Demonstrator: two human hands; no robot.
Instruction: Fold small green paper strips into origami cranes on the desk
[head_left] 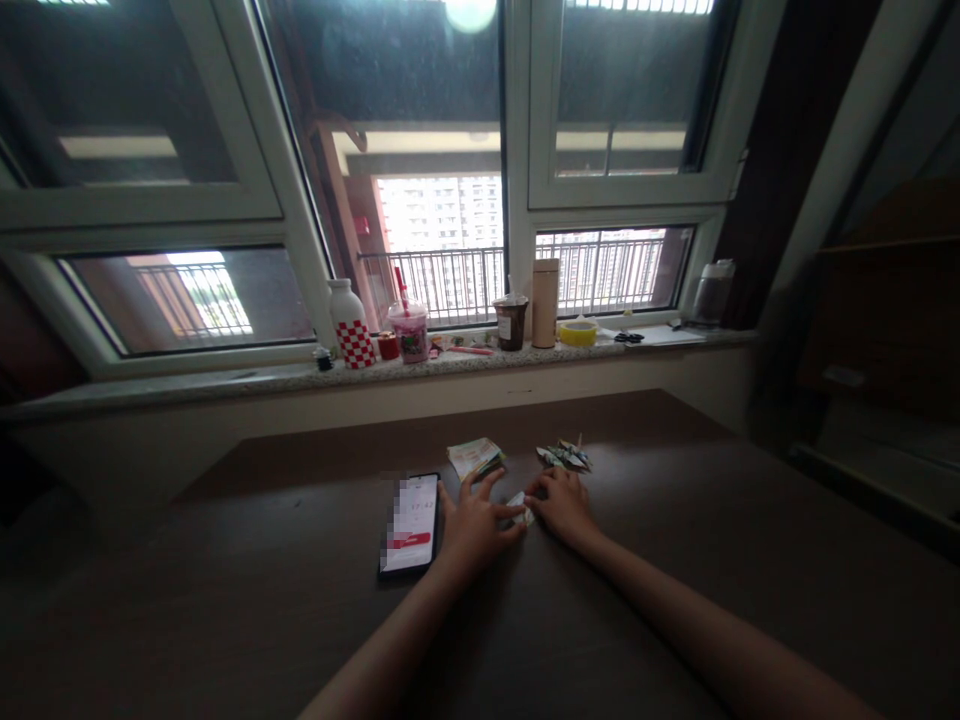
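Observation:
A small piece of printed paper (520,507) lies low over the brown table between my two hands. My left hand (480,528) presses the paper's near left side with its lower fingers, while its other fingers stretch apart toward the back. At the right edge of the same paper, my right hand (562,508) has its fingers bent and pinched on it. Behind my left hand rests a stack of flat printed paper sheets (472,457). Several folded paper pieces (566,457) form a small pile just beyond my right hand. My fingers hide part of the held paper.
A phone (411,525) with a lit screen lies left of my left hand. On the windowsill (292,375) stand a checkered white bottle (351,325), a pink drink cup (410,330), a dark drink cup (511,323), a tan flask (545,303) and a yellow tape roll (577,332).

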